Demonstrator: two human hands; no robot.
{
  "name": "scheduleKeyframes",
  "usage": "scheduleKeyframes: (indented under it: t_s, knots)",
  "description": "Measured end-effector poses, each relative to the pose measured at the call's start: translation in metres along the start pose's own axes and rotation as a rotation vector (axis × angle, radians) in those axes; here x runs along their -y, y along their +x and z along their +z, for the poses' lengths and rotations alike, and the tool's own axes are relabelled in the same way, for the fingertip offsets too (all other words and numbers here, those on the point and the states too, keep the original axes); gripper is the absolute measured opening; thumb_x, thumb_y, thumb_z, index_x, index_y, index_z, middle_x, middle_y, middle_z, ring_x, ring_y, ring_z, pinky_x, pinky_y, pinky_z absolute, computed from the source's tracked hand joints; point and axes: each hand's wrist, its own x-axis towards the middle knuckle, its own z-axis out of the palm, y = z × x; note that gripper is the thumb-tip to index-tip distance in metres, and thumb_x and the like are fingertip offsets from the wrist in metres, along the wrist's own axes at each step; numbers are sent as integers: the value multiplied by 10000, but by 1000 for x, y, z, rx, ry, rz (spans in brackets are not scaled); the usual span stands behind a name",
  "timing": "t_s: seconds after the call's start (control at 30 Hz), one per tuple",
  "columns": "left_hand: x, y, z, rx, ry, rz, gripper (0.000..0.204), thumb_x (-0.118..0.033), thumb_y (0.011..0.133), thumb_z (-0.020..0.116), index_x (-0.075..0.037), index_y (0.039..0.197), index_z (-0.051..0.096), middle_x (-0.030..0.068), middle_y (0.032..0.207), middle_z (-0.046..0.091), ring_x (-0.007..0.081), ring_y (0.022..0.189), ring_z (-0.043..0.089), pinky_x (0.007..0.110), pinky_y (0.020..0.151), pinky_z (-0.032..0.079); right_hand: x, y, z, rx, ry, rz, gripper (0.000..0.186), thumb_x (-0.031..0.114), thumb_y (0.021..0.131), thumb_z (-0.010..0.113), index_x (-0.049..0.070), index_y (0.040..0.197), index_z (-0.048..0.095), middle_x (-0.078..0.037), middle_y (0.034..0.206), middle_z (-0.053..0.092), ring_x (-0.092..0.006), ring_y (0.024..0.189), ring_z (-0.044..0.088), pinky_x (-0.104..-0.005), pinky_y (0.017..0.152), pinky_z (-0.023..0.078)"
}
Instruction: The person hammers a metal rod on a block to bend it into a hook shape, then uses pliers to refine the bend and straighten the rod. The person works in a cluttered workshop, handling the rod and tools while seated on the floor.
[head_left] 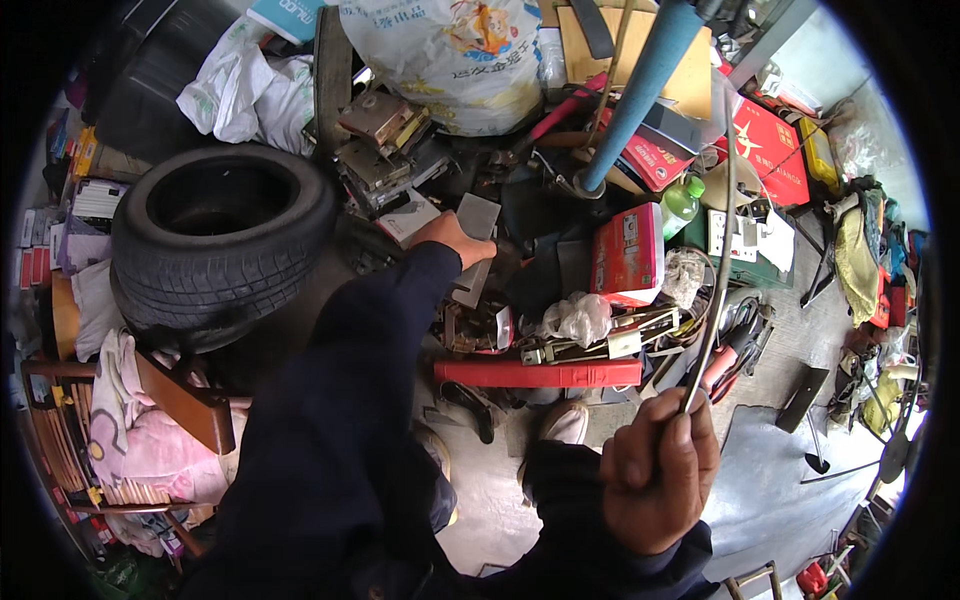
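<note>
My left hand (456,240) reaches into the clutter ahead, its thumb lying across a flat grey rectangular plate (478,217). The fingers are mostly hidden on the far side, and the hand looks closed on the plate. A small white box (410,216) lies just left of it. Nearer to me, my right hand (662,472) is a fist around the lower end of a long thin metal rod (718,310). That rod rises from the fist, curving up past the red carton (628,256) and the green bottle (682,205).
A car tyre (225,235) lies at left beside a wooden chair with a pink cloth (165,450). A blue post (640,95) stands ahead. A red bar (540,374) crosses before my feet. Stacked metal lock cases (385,125) and a large printed sack (450,60) are farther off.
</note>
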Motion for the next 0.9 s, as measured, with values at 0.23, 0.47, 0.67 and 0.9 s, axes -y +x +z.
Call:
scheduleKeyframes:
  t_s: [0.23, 0.47, 0.67, 0.9]
  knots:
    - [-9, 23, 19, -96, 147, 12, 900, -553, 621, 756, 64, 1250, 574, 255, 1230, 628, 362, 1142, 614, 405, 970, 493, 11, -2, -17, 159, 7, -206, 238, 255, 1043, 464, 25, 1104, 479, -3, 661, 421, -54, 430, 288, -233, 397, 258]
    - [0, 45, 19, -53, 143, -21, 860, -572, 612, 760, 37, 1206, 634, 240, 1242, 631, 355, 1151, 613, 404, 972, 489, 17, -14, -18, 269, 45, -163, 253, 214, 1050, 451, -6, 1152, 526, -40, 787, 494, -93, 553, 404, -263, 527, 330]
    - [-6, 53, 18, -53, 260, 8, 769, -575, 621, 761, 5, 1122, 708, 206, 1173, 685, 333, 1054, 674, 400, 893, 533, 16, -23, -9, 228, 25, -111, 240, 234, 1052, 455, 13, 1122, 518, -28, 739, 461, -85, 544, 396, -257, 526, 321]
    - [-7, 66, 25, -46, 238, 50, 783, -587, 620, 758, 0, 1135, 704, 197, 1198, 677, 326, 1082, 664, 391, 908, 530, 12, -30, -6, 228, 30, -106, 240, 253, 1052, 468, 37, 1138, 526, -22, 714, 464, -81, 523, 394, -253, 528, 316]
